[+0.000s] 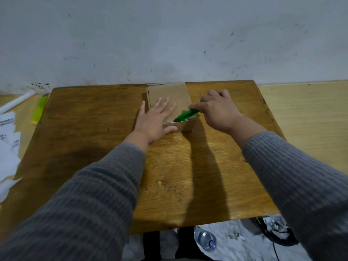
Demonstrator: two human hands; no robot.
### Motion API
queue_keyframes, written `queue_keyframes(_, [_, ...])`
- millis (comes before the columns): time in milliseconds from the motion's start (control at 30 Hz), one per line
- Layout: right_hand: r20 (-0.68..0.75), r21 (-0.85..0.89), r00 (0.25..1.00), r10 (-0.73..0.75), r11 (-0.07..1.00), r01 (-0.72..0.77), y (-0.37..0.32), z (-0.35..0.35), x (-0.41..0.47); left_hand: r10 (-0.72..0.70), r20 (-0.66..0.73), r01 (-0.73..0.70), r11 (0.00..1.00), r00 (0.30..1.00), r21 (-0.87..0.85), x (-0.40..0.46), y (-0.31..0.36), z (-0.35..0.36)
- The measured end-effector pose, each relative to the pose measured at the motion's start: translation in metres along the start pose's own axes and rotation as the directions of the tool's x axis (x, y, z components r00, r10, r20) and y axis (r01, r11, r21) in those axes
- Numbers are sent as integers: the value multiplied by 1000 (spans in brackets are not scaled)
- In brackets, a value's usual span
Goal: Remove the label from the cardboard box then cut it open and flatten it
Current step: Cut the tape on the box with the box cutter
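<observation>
A brown cardboard box [169, 93] lies low on the wooden table [90, 129], near the far edge by the wall. My left hand [156, 119] presses flat on its top, fingers spread, thumb against the near side. My right hand [218, 110] grips a green utility knife [188, 115]. The knife's tip meets the box's near right top edge, just right of my left fingers. No label shows on the visible faces.
A yellow-green object [38, 111] lies on the lighter surface left of the table, with white paper scraps [8, 136] further left. A lighter wooden surface [305, 117] adjoins on the right. Below the table's near edge, a plastic bottle [206, 240] and cables lie on the floor.
</observation>
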State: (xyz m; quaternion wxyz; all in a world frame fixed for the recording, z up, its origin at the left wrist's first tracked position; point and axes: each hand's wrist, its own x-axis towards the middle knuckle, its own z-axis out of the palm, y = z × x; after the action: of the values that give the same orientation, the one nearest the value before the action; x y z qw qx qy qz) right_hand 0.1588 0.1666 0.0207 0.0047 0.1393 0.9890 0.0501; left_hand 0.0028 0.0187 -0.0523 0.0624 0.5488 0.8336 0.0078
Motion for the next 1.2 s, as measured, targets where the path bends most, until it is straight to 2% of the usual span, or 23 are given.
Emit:
queue_keyframes(200, [-38,33,996,87,996,-85,34,9,-18,6,-25,-6,1000,1000,-16,1,-3,4])
queue_keyframes(567, [-79,82,987,138,988,-132,33,20,-22,-46,21,45,998,999,40,6,18,-7])
queue_keyframes(667, [-74,67,989,129,990,-124,33,20,-23,-48,29,47,999,998,21,13,27,-5])
queue_keyframes(967, [-63,142,968,241,963,-231,56,32,-41,-21,41,22,999,999,-36,13,25,-5])
queue_keyframes(1100, [-48,293,934,353,899,-325,56,33,-35,-19,7,20,999,1000,-27,13,24,-2])
queue_keyframes(1167, [0,460,902,431,801,-383,51,32,-29,-16,-10,16,1000,1000,-23,13,24,1])
queue_keyframes(1200, [42,569,876,480,709,-416,47,31,-25,-15,-22,14,1000,1000,-20,13,24,2])
